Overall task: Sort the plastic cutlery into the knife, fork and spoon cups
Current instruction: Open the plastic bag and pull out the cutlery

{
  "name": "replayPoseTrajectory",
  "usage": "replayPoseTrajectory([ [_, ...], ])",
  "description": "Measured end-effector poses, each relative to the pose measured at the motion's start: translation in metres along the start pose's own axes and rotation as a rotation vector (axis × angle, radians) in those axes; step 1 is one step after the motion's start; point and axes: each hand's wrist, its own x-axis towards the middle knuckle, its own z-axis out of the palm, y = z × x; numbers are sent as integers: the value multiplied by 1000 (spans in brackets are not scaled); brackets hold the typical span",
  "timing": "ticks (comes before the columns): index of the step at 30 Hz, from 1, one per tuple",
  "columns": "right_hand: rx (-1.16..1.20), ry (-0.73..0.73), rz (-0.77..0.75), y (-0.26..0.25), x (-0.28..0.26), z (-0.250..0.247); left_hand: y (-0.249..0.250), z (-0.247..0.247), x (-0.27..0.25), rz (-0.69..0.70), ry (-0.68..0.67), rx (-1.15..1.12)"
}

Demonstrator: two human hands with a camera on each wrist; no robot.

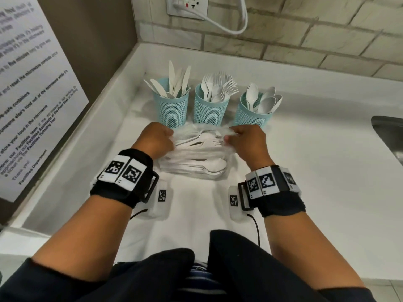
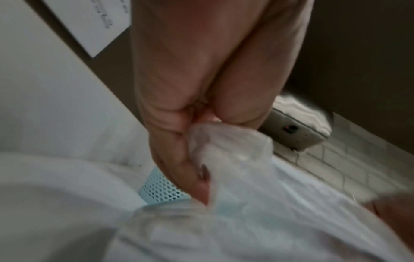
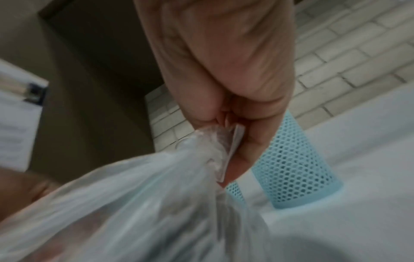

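Note:
Three light-blue mesh cups stand in a row on the white counter: the knife cup (image 1: 171,105) on the left, the fork cup (image 1: 210,107) in the middle, the spoon cup (image 1: 253,112) on the right. In front of them lies a clear plastic bag (image 1: 196,155) holding white spoons and forks. My left hand (image 1: 156,141) grips the bag's left top edge (image 2: 215,152). My right hand (image 1: 246,140) grips the right top edge (image 3: 201,147). Both fists are closed tight on the plastic, and the bag mouth stretches between them.
A brown wall with a printed notice (image 1: 32,94) rises at the left. The tiled back wall carries an outlet and white cord (image 1: 229,25). A sink edge (image 1: 390,138) shows at the far right. White counter (image 1: 316,171) spreads right of the bag.

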Motion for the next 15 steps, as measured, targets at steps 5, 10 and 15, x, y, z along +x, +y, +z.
replayPoseTrajectory([
  [5,781,-126,458,12,6,-12,-3,-8,-1,-203,-46,-678],
  [10,1099,-230,731,11,4,-14,-5,-8,3,-438,-154,-1209],
  [15,1140,-248,834,28,13,2,-15,-6,5,-514,-154,-1343],
])
